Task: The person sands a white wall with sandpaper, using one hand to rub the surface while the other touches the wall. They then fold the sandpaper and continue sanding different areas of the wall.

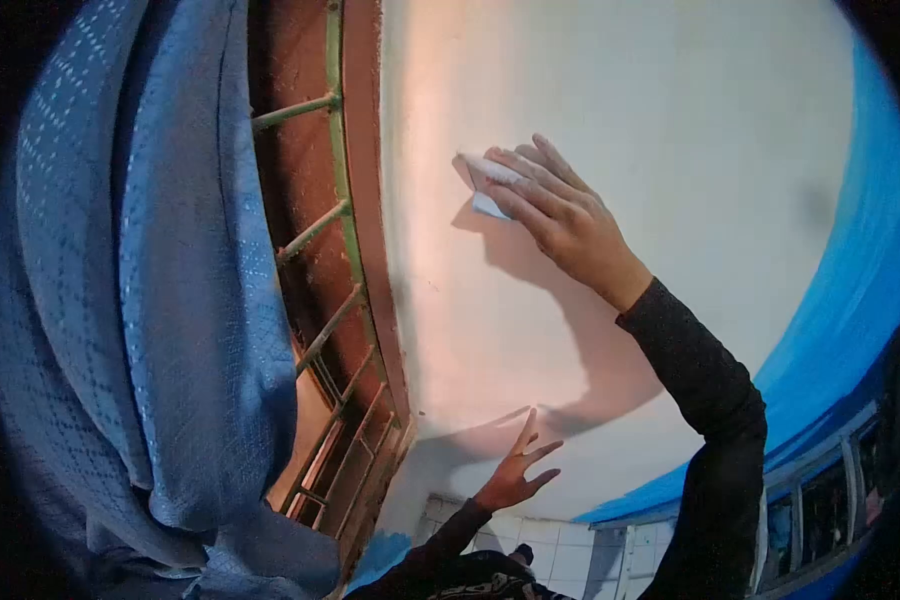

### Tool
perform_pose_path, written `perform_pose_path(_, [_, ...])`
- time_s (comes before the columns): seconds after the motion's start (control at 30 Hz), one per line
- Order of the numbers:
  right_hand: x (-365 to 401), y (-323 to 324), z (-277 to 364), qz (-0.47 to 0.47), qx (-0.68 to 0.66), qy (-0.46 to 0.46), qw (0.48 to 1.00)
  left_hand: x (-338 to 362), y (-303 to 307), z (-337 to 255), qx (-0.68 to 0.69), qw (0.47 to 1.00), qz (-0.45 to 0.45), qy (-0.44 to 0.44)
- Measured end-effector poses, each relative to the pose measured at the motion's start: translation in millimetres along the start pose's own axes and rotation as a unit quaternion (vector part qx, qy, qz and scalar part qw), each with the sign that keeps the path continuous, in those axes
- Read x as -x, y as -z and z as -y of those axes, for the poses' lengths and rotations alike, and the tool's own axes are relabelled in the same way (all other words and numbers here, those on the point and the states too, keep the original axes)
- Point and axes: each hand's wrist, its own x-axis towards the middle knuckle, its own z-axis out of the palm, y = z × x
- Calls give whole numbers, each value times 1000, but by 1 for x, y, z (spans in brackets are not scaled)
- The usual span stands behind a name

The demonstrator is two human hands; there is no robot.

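My right hand [560,205] presses a folded, pale sheet of what looks like sandpaper [490,205] flat against the white wall [730,130]. White dust coats the fingers, which lie over the sheet and hide part of it. One thin corner of the sheet sticks out past the fingertips on the left. Lower down, my left hand [513,478] is held up with its fingers spread and nothing in them, close to the bottom of the wall. Shadows of the hand and arm fall across the plaster.
A blue curtain [185,300] hangs at the left, beside a window with green metal bars [345,190] and a brown frame [368,200]. Bright blue paint [820,320] covers the wall's right side. White tiles [560,545] and a metal-framed rack [810,505] show below.
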Motion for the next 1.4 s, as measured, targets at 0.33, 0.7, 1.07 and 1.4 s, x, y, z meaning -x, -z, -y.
perform_pose_path(0.33, [9,1,28,-8,-111,-42,993,10,4,-7,-13,998,37,51])
perform_pose_path(0.7, [23,-22,46,10,-137,25,990,9,13,-25,19,999,7,27])
perform_pose_path(1.07, [47,-38,76,48,-133,40,989,15,7,-16,28,999,3,31])
perform_pose_path(1.4, [49,-58,91,29,-215,-62,974,14,-2,-7,103,992,57,36])
